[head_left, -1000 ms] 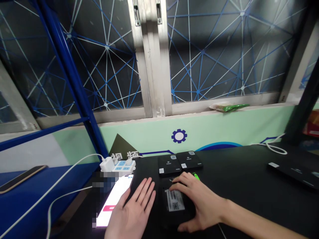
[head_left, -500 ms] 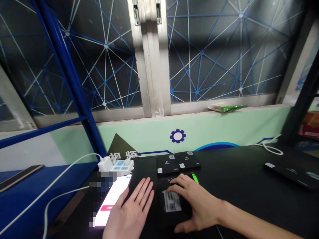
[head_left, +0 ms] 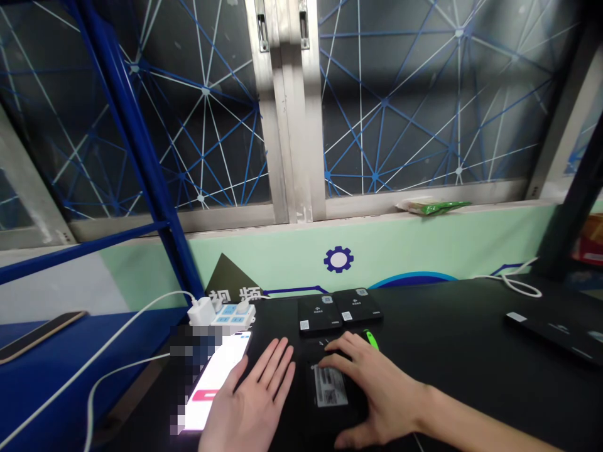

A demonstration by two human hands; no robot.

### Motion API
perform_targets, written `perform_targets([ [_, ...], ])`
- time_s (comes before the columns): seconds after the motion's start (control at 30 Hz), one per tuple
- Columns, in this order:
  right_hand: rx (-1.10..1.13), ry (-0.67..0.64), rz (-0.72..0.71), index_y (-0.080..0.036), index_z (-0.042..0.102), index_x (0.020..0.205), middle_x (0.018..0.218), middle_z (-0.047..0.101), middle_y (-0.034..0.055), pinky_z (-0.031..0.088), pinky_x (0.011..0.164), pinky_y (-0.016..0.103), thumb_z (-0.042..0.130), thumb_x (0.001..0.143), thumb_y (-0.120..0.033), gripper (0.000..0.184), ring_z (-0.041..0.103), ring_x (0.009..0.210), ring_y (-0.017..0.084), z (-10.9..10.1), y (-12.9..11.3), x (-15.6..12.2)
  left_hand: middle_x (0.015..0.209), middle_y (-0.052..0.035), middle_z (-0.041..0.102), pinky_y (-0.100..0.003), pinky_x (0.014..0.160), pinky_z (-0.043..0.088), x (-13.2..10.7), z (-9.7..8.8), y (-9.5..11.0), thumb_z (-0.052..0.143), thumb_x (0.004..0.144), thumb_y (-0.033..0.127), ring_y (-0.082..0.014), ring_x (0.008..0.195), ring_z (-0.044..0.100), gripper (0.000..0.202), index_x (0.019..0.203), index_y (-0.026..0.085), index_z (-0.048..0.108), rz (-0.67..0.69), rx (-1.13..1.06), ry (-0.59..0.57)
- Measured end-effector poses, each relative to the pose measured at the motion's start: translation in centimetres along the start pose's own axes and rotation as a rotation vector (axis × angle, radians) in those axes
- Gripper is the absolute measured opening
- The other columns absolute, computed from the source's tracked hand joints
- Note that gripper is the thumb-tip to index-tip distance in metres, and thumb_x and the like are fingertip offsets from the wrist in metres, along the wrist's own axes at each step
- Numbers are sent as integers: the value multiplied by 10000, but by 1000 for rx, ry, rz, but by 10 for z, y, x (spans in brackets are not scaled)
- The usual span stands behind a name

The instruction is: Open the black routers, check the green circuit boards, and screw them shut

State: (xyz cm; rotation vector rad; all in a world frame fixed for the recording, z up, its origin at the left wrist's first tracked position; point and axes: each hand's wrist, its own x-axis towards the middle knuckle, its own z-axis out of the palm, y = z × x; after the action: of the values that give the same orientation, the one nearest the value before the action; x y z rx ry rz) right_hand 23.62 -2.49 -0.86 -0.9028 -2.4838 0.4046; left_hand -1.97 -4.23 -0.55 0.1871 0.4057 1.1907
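My left hand (head_left: pixel 254 402) is palm up with fingers stretched out, holding nothing. It lies beside a phone (head_left: pixel 221 370) with a bright white screen and a pink bar. A flat black device (head_left: pixel 325 417), with a silver printed label (head_left: pixel 331 385) facing up, lies on the black table. My right hand (head_left: pixel 362 383) spans it from the right side, fingers at its far edge and thumb at its near edge. Just beyond those fingers are tiny metal pieces (head_left: pixel 323 343), perhaps screws. A bright green object (head_left: pixel 372 339) shows behind my right hand, partly hidden.
Two flat black boxes (head_left: pixel 319 314) stand side by side at the table's back. A white power strip (head_left: pixel 230 316) with plugs is at back left. Another black box (head_left: pixel 556 333) and a white cable (head_left: pixel 521 287) are on the right. Another phone (head_left: pixel 42 334) lies on a blue surface.
The view has shifted slightly, so everything sits a little lower and to the right. Both hands keep the same pose, and the device stays under my right hand.
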Motion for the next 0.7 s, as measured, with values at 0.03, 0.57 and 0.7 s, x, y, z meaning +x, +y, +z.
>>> perform_targets([
  [0.03, -6, -2, 4, -225, 577, 1313, 1306, 534, 141, 380, 1018, 527, 800, 573, -646, 880, 498, 1153, 352, 0, 0, 0, 1438, -210, 534, -445, 1031, 487, 0, 1, 0, 213, 1014, 439, -297, 1265, 583, 681, 1593, 96, 114, 6, 8, 18],
  [0.57, -61, -64, 8, -231, 511, 1438, 1499, 467, 155, 330, 1109, 568, 665, 819, -548, 712, 450, 1324, 372, -6, -8, -5, 1437, -222, 529, -457, 1019, 498, -2, 4, 0, 212, 1017, 414, -300, 1281, 567, 669, 1586, 71, 136, 43, 20, 53],
  [0.7, -54, -83, -6, -275, 502, 1454, 1509, 465, 133, 368, 1099, 546, 662, 827, -547, 702, 472, 1319, 361, -7, -8, -4, 1455, -218, 510, -459, 1049, 475, -2, 4, 1, 209, 1015, 414, -295, 1298, 551, 671, 1589, 77, 124, 29, -1, 33],
])
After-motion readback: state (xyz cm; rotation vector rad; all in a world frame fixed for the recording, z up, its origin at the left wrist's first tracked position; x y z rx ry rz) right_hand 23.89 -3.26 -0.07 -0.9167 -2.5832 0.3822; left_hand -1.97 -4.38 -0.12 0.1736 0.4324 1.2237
